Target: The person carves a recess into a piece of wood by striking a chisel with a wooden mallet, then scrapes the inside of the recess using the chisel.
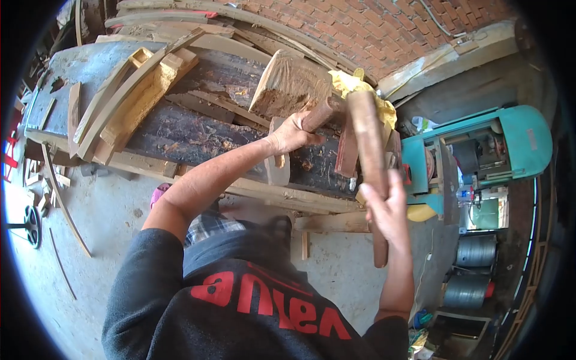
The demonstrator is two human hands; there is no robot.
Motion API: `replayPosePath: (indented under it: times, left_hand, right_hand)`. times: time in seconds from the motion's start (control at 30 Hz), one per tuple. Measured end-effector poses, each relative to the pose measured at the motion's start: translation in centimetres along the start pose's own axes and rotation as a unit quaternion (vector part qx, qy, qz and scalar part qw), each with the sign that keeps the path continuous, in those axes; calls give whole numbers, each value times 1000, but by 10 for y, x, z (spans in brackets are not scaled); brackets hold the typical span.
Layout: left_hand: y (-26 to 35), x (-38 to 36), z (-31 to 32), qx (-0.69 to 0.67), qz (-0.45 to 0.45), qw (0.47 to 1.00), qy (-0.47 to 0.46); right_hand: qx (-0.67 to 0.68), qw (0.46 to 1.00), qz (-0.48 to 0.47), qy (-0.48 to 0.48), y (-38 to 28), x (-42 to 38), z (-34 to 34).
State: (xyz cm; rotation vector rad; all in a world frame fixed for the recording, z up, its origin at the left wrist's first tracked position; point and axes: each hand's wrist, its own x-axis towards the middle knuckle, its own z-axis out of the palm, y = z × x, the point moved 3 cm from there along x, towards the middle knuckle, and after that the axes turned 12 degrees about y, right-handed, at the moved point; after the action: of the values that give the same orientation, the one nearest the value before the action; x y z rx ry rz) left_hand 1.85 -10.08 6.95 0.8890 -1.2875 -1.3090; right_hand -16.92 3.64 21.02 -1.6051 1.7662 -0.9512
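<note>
My left hand (pixel 293 135) is closed around a thick round wooden handle (pixel 323 114), whose far end points up and right. Its lower end goes into my fist, close over the dark workbench (pixel 198 141). A rough block of wood (pixel 291 84) lies just beyond this hand. My right hand (pixel 389 207) grips a long wooden club (pixel 367 135), held nearly upright and slightly smeared by motion. The club's upper end is right beside the top of the handle. A curved pale piece of wood (pixel 278 171) sits below my left wrist.
Curved wooden strips (pixel 135 90) and a yellowish wooden piece (pixel 141 111) lie on the bench's left. A yellow bag (pixel 354 83) is at the back. The teal machine (pixel 510 141) stands at right, near metal drums (pixel 474 251). Offcuts and strips litter the concrete floor (pixel 114 210).
</note>
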Motion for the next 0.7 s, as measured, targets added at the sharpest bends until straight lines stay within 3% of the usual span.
replayPosePath:
  times: [0.07, 0.13, 0.17, 0.2, 0.27, 0.3, 0.33, 0.4, 0.43, 0.53, 0.6, 0.67, 0.7]
  left_hand:
    - [-10, -2, -1, -24, -60, 998, -12]
    - [-10, -5, 2, 4, -49, 999, -14]
    - [-6, -8, 7, -31, -17, 999, -12]
    - [-1, -10, 10, -65, 17, 998, -10]
    - [-4, -10, 12, -65, 7, 998, -20]
    - [-4, -9, 11, -55, 9, 998, -23]
    - [-4, -5, 7, -46, 13, 999, -20]
    - [-4, -9, 3, -37, -4, 999, -27]
    - [-7, -9, 6, -48, 10, 998, -27]
    - [-12, -12, 18, -77, 34, 996, -35]
    - [-24, -13, 26, -51, 22, 997, -54]
    - [-11, -28, 19, -45, 71, 996, 5]
    - [-16, -34, 15, -51, 83, 995, -17]
  right_hand:
    - [77, 992, -70, 66, -21, -3, -13]
    - [84, 959, -216, 166, -40, -7, -17]
    - [101, 953, -196, 206, -35, -8, -11]
    - [42, 965, -200, 166, -1, -1, -13]
    - [-216, 969, -117, 32, 16, 3, 6]
    - [-75, 997, 21, 17, 12, -1, 8]
    - [-40, 999, 22, -10, 1, 1, -1]
    - [28, 999, -22, 30, -20, 0, -15]
    - [88, 988, -93, 86, -35, -4, -16]
    - [91, 943, -250, 199, -26, -6, -12]
    - [-87, 978, -182, 57, 11, -5, 7]
    - [-43, 998, 1, 45, 37, -24, 24]
    - [-39, 999, 23, 23, 48, -28, 25]
